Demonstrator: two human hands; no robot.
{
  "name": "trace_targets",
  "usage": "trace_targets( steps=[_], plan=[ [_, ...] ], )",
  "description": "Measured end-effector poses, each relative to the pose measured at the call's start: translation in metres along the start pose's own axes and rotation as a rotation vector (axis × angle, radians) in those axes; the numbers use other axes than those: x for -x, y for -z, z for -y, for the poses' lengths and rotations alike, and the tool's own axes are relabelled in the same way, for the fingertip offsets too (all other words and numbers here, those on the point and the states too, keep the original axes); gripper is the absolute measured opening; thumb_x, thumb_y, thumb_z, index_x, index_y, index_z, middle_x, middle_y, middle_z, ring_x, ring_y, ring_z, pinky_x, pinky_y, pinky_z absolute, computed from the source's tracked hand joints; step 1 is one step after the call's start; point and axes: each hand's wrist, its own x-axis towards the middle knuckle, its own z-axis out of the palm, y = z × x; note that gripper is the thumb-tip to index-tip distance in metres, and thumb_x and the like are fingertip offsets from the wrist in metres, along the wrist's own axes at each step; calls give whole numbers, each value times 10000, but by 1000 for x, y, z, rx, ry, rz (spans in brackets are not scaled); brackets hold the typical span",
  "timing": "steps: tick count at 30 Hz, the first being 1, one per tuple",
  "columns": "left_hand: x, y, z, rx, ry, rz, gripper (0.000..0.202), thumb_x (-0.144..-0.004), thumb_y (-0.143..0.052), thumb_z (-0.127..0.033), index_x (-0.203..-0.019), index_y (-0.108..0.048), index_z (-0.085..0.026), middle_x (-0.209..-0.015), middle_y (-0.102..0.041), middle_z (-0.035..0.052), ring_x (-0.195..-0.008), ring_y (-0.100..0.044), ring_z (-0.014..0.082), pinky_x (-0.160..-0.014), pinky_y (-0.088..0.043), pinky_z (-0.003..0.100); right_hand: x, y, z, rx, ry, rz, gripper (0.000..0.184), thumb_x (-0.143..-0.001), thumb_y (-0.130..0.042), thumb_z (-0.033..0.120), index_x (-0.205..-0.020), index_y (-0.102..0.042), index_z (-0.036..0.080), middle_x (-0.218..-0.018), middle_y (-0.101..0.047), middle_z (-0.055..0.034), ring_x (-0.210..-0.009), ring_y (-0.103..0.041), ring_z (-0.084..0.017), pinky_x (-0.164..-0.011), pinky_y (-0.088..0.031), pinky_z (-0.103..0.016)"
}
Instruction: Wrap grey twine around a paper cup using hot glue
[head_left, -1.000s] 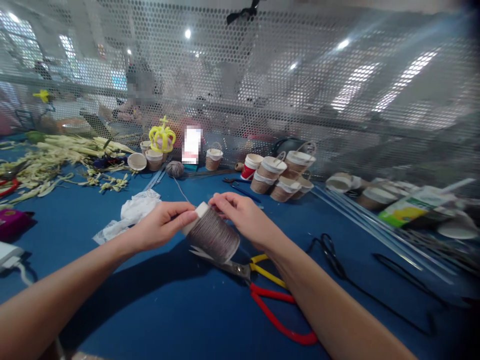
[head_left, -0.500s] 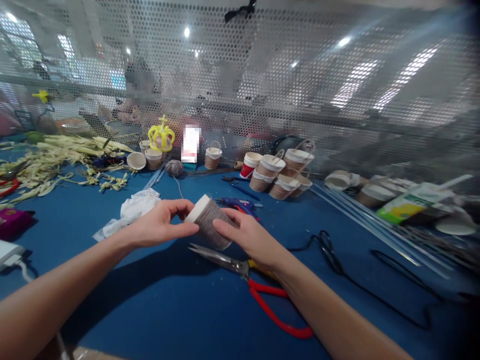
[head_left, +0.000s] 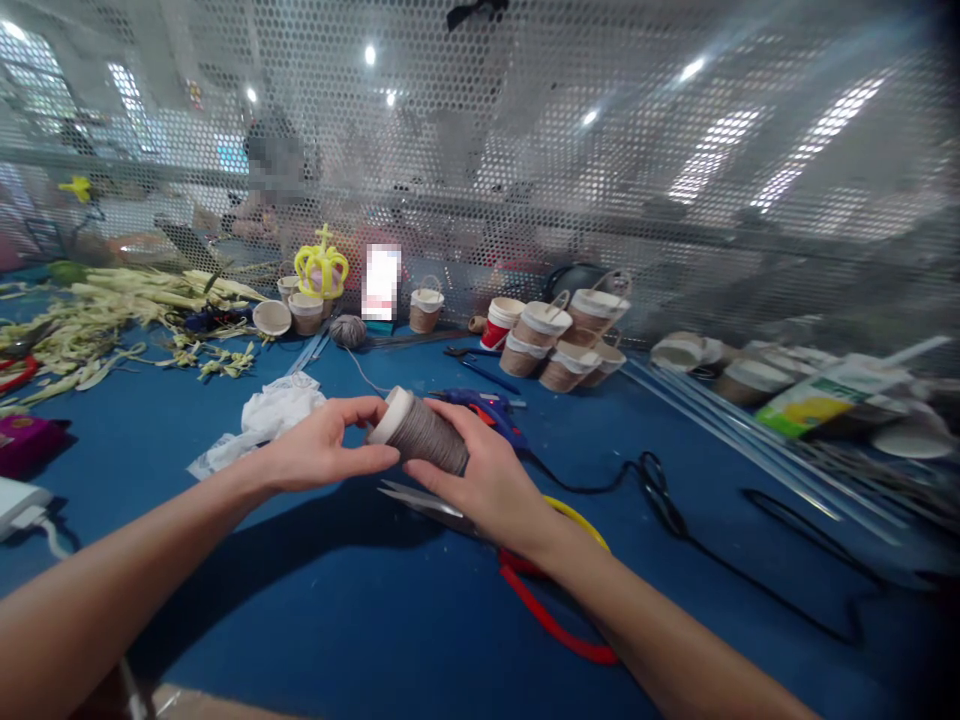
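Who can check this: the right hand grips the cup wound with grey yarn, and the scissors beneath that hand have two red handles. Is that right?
Not quite: the scissors have one red handle and one yellow handle, as the head view shows. The right hand does grip the yarn-wound cup.

Cup (head_left: pixel 429 436) between yarn ball (head_left: pixel 348 331) and scissors (head_left: pixel 433 505)

No word, brand or number can be read. The green-and-yellow packet (head_left: pixel 806 408) at the right of the desk (head_left: pixel 337 620) seems to bear print (too blurred to make out), and the bright screen (head_left: pixel 381 283) at the back is pixelated.
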Motion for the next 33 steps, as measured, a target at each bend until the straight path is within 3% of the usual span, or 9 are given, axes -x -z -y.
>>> trace_targets(
  steps=[6,21,33],
  plan=[
    [-1,1,3,131,37,-12,185,-699,-553,-267,-812,-564,-121,-814,-585,38,-762,-500,156,-717,-380,267,4,-6,-3,144,183,-45,573,-679,-643,272,-1181,-404,132,-1141,-516,-149,-1073,-480,-254,-904,-405,-425],
    [-2,-3,7,231,129,-68,164,-625,-530,-173,-770,-588,-124,-718,-568,9,-688,-479,139,-655,-364,240,6,-6,-1,240,233,-33,530,-712,-599,282,-1176,-391,130,-1137,-511,-165,-1076,-471,-277,-896,-408,-466],
    [-3,-5,10,231,216,-127,171,-662,-526,-294,-638,-559,-128,-582,-487,-19,-580,-400,114,-579,-306,239,8,-9,-3,334,304,-49,525,-718,-591,255,-1186,-401,111,-1146,-513,-169,-1070,-465,-277,-905,-401,-469]
  ],
)
